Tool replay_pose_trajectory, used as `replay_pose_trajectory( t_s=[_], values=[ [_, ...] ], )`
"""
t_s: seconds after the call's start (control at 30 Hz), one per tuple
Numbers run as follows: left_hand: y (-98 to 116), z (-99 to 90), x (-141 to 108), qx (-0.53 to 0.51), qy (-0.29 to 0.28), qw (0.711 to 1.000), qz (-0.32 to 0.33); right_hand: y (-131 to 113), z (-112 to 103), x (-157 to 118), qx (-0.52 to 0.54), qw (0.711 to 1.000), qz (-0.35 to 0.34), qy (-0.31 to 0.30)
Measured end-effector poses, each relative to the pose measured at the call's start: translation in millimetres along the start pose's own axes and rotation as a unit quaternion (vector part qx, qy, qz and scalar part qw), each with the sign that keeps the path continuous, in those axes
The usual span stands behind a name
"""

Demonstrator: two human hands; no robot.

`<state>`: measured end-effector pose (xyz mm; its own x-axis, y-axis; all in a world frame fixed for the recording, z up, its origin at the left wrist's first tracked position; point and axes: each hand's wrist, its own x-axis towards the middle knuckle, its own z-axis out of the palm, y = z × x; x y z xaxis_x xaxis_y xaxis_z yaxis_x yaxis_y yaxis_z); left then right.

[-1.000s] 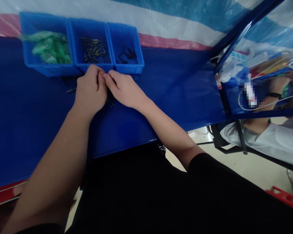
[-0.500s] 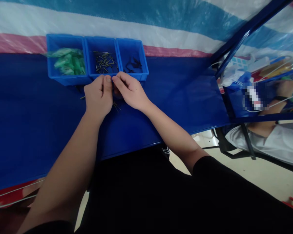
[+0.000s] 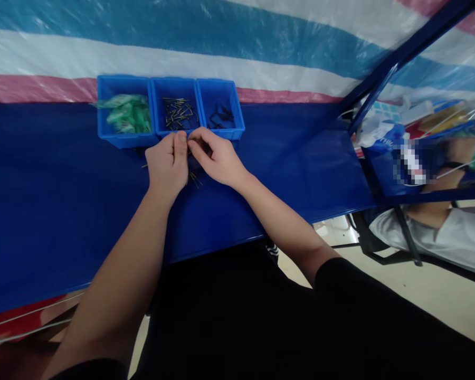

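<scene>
My left hand (image 3: 167,164) is closed, thumb pressed against its curled fingers, just in front of the bins. Close against it, my right hand (image 3: 218,161) pinches with thumb and forefinger, the tips nearly meeting the left thumb. Whatever lies between the fingertips is too small and hidden to name. Under the hands, several thin brass-coloured pins (image 3: 196,180) lie on the blue table (image 3: 221,211). More such pins (image 3: 179,113) fill the middle blue bin (image 3: 174,83). Small black parts (image 3: 222,113) sit in the right bin (image 3: 217,87).
Green plastic bags (image 3: 130,115) are heaped in the left blue bin (image 3: 122,84). A striped plastic sheet (image 3: 221,47) hangs behind the table. On the right stands a blue metal frame (image 3: 380,92), with a co-worker's arm (image 3: 439,184) and a cluttered table beyond it.
The view has shifted, so the bins and both hands appear slightly lower and further right. My right fingers have moved a little on the pinch; both hands stay together.
</scene>
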<state>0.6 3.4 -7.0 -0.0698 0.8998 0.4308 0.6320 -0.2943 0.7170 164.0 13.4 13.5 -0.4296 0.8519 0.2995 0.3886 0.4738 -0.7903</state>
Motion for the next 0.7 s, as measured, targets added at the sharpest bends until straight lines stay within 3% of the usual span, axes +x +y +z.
replay_pose_trajectory(
  t_s=[0.2,0.37,0.7],
  values=[
    [-0.5,3.7,-2.0,-0.025,-0.003,1.0,-0.012,2.4,-1.5,1.6,-0.023,0.999,-0.038,0.02],
    [-4.4,5.4,-3.7,-0.043,-0.003,0.999,-0.026,-0.7,-2.5,3.0,-0.021,0.999,-0.015,0.024],
    [-7.1,10.5,-6.2,-0.052,-0.019,0.998,-0.018,0.5,5.5,6.7,0.05,0.992,0.077,0.09]
  ],
)
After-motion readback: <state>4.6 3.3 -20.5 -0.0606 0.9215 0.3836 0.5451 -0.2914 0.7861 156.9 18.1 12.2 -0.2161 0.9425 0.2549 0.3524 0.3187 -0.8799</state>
